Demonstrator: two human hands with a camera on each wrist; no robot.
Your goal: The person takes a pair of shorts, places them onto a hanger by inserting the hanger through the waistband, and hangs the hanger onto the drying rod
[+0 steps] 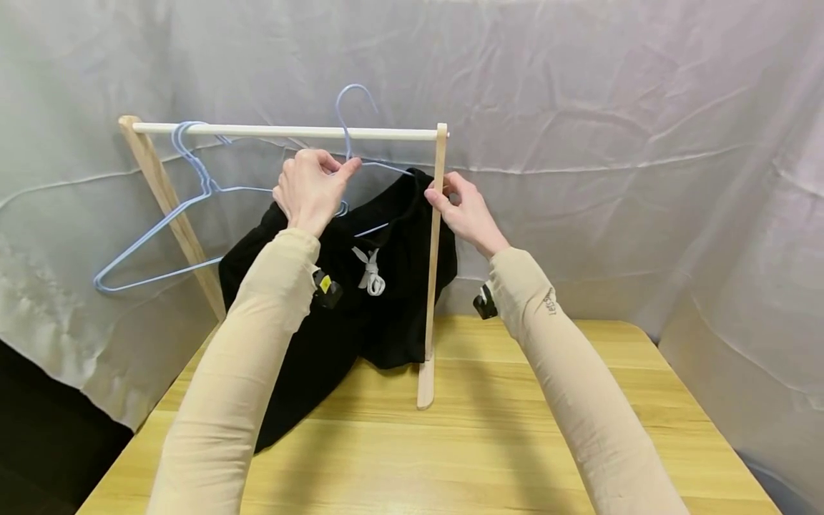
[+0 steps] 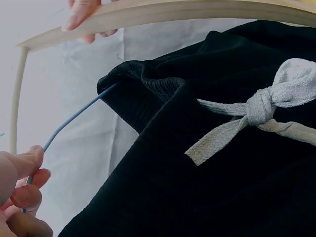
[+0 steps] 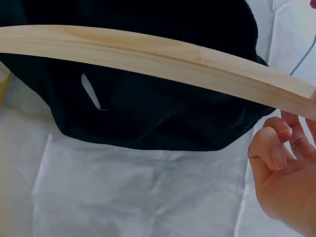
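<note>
Black drawstring pants [image 1: 399,315] with a pale tied cord [image 1: 370,275] hang on a blue hanger [image 1: 347,125], whose wire runs into the waistband. My left hand [image 1: 312,187] pinches this hanger just below its hook; in the left wrist view the thumb and fingers [image 2: 30,160] close on the wire. The hook rises above the rack's white rail [image 1: 270,131], and I cannot tell if it touches it. My right hand [image 1: 465,211] is at the rack's right wooden post [image 1: 434,272], beside the waistband, fingers loosely bent. Part of its fingers is hidden behind the post.
Other blue hangers [image 1: 151,232] hang on the left part of the rail, near the left wooden leg [image 1: 164,189]. The rack stands on a wooden table [image 1: 489,429], and one pant leg reaches down to the tabletop. A grey cloth [image 1: 579,93] forms the backdrop.
</note>
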